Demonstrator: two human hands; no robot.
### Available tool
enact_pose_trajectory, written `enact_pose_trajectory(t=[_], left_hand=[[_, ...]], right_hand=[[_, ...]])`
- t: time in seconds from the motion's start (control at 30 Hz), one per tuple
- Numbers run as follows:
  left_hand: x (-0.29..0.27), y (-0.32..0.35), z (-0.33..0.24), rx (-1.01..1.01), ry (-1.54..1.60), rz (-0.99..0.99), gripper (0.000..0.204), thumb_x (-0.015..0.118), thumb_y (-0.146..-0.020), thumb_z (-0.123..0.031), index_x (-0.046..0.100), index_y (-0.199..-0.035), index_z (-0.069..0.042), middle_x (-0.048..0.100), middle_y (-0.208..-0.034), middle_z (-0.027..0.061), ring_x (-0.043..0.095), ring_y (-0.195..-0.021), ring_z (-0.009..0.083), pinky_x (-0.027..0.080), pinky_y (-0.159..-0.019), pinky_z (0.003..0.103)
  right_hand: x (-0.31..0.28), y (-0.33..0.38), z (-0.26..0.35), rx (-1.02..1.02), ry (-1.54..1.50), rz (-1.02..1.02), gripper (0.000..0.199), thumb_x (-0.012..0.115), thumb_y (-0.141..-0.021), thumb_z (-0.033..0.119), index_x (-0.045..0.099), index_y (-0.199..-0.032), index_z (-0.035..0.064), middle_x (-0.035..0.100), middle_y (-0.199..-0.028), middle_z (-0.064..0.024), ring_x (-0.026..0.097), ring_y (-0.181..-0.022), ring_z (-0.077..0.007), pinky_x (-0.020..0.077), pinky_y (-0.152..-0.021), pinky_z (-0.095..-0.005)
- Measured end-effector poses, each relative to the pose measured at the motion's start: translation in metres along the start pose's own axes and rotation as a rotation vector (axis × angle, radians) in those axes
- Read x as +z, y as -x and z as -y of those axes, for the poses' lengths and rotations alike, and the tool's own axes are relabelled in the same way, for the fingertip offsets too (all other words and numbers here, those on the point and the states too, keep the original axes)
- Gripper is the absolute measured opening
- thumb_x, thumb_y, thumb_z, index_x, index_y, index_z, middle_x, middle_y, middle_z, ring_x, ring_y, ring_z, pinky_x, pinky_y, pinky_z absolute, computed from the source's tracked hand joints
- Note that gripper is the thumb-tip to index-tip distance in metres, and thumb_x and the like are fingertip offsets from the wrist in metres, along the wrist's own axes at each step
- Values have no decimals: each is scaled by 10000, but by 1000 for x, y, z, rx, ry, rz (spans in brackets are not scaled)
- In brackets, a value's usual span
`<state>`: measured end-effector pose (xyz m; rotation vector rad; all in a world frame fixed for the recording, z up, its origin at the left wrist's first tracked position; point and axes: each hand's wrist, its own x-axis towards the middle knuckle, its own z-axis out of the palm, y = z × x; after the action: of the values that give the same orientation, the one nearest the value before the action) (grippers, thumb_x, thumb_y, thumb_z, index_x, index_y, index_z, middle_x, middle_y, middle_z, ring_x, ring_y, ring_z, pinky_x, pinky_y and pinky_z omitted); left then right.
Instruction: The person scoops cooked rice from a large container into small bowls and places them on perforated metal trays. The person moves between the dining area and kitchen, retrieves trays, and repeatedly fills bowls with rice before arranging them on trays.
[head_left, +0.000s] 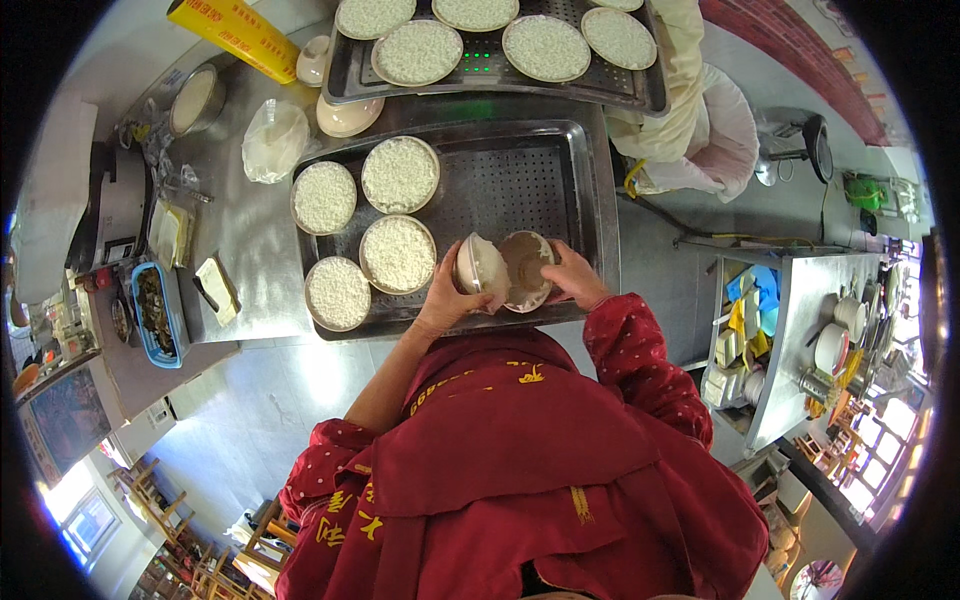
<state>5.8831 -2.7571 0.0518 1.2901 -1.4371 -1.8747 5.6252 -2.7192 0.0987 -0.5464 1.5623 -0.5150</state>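
Observation:
Over the near edge of a black perforated tray [515, 210], I have a bowl in each hand. My left hand [452, 292] is closed round a small pale bowl [482, 268], tilted on its side, with something white showing on it. A second bowl [528, 268] is tipped so its brownish inside faces up, with white bits along its rim and wall. My right hand [578, 276] grips this one, thumb at the rim. The two bowls are side by side, close together. Left of them, several bowls filled with white grains, such as this bowl [398, 254], stand on the tray.
Behind is another black tray [500, 92] with more filled bowls. A clear plastic bag [275, 142], an upturned bowl [348, 116] and a yellow roll [235, 36] lie at the back left. A lined bin [728, 135] stands right, past the counter's edge; a shelf unit [800, 340] is nearer.

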Motion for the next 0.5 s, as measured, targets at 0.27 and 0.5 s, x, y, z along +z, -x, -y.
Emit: enact_pose_trajectory(t=[0.27, 0.5], left_hand=[[12, 6, -18, -28, -361, -35, 1192, 929, -528, -302, 278, -1497, -60, 391, -1330, 216, 445, -1246, 358, 413, -1070, 426], [26, 10, -38, -11, -454, -89, 1153, 898, -545, -337, 294, -1482, -44, 399, -1340, 246, 417, -1248, 379, 398, -1071, 427]], right_hand=[[29, 5, 13, -446, 479, -37, 898, 764, -747, 425, 372, -1399, -51, 591, -1217, -300, 592, -1125, -438, 469, -977, -431], [26, 8, 20, -455, 458, 35, 839, 776, -774, 331, 372, -1419, -24, 590, -1255, -263, 605, -1162, -345, 476, -964, -382]])
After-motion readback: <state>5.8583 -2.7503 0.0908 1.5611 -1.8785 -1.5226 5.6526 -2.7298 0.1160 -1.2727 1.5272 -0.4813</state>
